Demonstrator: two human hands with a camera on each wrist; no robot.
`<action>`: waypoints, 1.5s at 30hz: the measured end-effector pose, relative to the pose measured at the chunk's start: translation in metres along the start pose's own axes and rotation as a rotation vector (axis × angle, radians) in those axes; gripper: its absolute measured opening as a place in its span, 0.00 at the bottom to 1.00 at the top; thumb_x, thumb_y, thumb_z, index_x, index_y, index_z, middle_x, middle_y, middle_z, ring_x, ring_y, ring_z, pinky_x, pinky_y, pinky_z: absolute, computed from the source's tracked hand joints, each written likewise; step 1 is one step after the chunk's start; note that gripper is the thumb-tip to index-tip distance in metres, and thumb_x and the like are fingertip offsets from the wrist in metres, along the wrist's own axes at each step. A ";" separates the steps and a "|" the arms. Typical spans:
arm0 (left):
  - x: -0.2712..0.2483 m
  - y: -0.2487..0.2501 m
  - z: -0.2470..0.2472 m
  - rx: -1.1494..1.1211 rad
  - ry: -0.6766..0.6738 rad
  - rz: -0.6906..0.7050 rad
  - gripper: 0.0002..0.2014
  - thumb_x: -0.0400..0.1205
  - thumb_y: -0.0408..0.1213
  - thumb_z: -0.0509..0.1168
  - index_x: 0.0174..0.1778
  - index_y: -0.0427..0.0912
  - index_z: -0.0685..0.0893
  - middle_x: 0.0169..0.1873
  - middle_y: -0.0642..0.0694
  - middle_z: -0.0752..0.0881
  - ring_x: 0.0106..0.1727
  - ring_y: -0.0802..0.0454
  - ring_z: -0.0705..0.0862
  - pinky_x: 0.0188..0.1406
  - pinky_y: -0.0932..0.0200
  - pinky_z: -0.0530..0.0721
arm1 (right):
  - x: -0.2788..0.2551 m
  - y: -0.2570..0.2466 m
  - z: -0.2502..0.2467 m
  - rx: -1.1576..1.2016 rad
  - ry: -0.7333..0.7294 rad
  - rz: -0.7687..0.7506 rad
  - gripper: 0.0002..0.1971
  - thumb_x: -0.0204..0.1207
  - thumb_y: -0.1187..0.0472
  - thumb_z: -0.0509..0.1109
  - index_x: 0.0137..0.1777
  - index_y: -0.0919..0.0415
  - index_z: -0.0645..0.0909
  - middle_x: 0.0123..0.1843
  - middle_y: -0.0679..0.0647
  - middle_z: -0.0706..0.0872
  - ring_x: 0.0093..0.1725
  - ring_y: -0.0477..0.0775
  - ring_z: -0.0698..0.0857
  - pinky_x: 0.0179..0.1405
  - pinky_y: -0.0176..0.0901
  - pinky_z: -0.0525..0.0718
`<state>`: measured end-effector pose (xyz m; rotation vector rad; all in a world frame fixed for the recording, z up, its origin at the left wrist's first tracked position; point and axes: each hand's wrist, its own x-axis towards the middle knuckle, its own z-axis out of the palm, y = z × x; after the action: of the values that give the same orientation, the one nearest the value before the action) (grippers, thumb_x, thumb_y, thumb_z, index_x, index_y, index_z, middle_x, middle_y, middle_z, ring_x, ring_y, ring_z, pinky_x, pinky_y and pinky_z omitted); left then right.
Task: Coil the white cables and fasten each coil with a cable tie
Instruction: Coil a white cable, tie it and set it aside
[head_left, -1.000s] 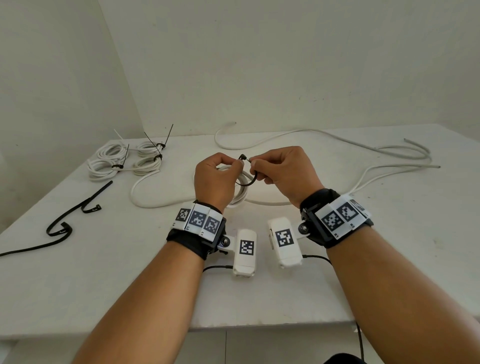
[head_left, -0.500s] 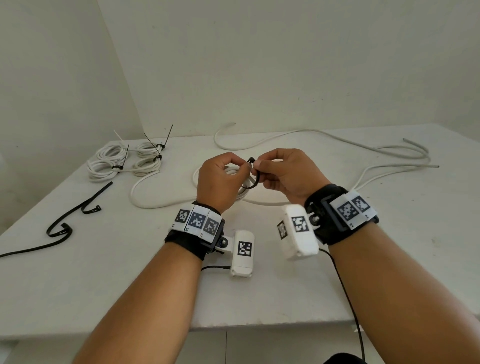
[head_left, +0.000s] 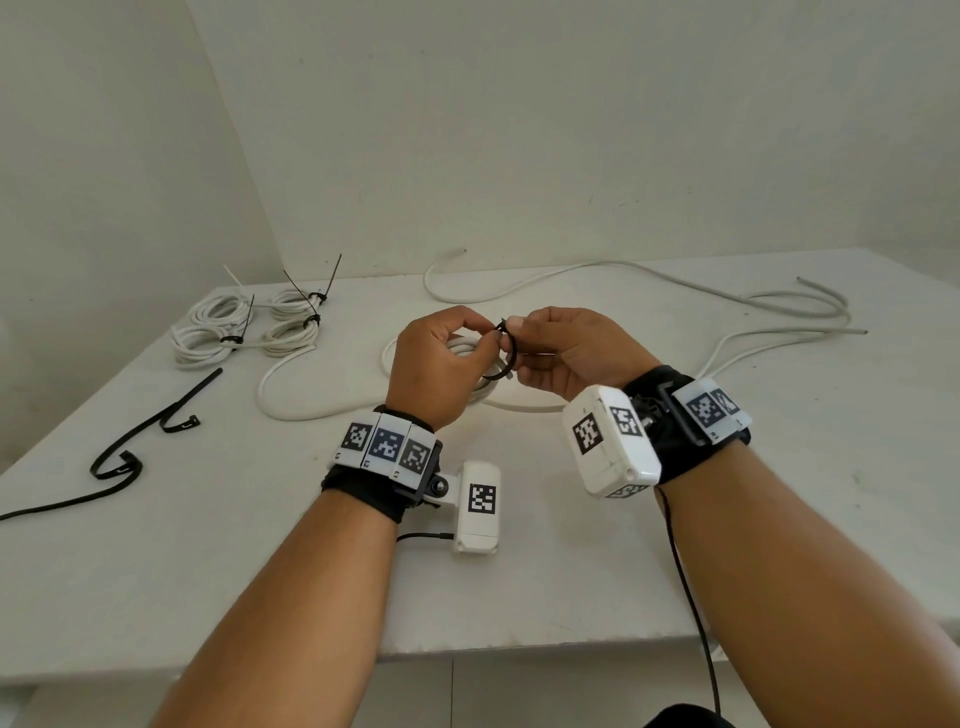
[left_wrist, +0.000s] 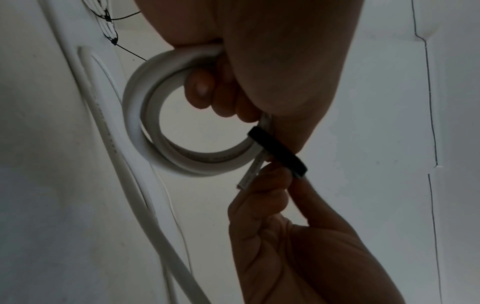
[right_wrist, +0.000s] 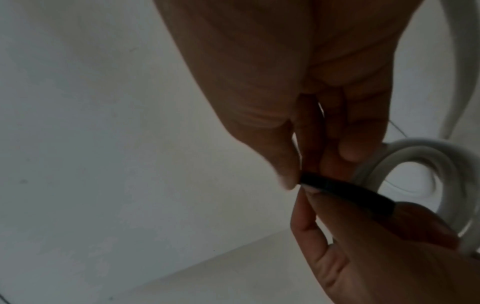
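A white cable coil (head_left: 464, 347) hangs just above the table (head_left: 208, 545) at its middle. My left hand (head_left: 488, 340) curls its fingers round the coil (left_wrist: 145, 115), and its thumb presses on a black cable tie (head_left: 508, 356) looped round the coil's strands. My right hand (head_left: 515, 332) pinches the tie's end between thumb and forefinger. The left wrist view shows the tie (left_wrist: 279, 153) as a flat black band crossing the coil beside the cable's cut end, with the right hand (left_wrist: 291, 181) below it. The right wrist view shows my right hand (right_wrist: 298, 179) pinching the tie (right_wrist: 345, 192).
Tied white coils (head_left: 244, 327) with black tie tails lie at the back left. A long loose white cable (head_left: 769, 306) snakes over the back right. Black straps (head_left: 130, 452) lie near the left edge. A wall stands close behind the table.
The tie's loop has closed in round the coil's strands. My right wrist has rolled so its camera now faces up, and both hands have drawn together.
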<state>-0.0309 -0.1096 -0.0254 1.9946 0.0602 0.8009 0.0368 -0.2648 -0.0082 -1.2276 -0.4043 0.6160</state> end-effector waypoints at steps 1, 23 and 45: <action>0.000 -0.001 0.000 -0.009 0.012 -0.007 0.04 0.78 0.34 0.74 0.38 0.42 0.89 0.28 0.51 0.87 0.27 0.61 0.83 0.29 0.71 0.77 | -0.001 0.000 0.000 -0.068 -0.008 -0.007 0.08 0.78 0.61 0.76 0.43 0.60 0.78 0.42 0.59 0.90 0.40 0.55 0.88 0.36 0.42 0.86; -0.002 -0.001 -0.004 -0.115 -0.103 -0.041 0.01 0.79 0.33 0.74 0.42 0.43 0.89 0.28 0.41 0.89 0.28 0.52 0.84 0.33 0.57 0.83 | 0.002 0.004 -0.007 -0.055 -0.002 0.043 0.14 0.77 0.62 0.76 0.60 0.68 0.88 0.43 0.57 0.88 0.37 0.49 0.83 0.36 0.40 0.82; -0.006 0.000 0.013 -0.646 -0.253 -0.228 0.13 0.84 0.33 0.61 0.32 0.40 0.78 0.16 0.54 0.67 0.15 0.58 0.60 0.17 0.66 0.60 | 0.006 -0.010 0.001 0.056 0.206 -0.016 0.08 0.84 0.59 0.69 0.48 0.64 0.81 0.45 0.56 0.80 0.35 0.52 0.89 0.31 0.42 0.87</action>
<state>-0.0286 -0.1212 -0.0329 1.4242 -0.1061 0.3505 0.0429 -0.2622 0.0010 -1.2202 -0.2224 0.4784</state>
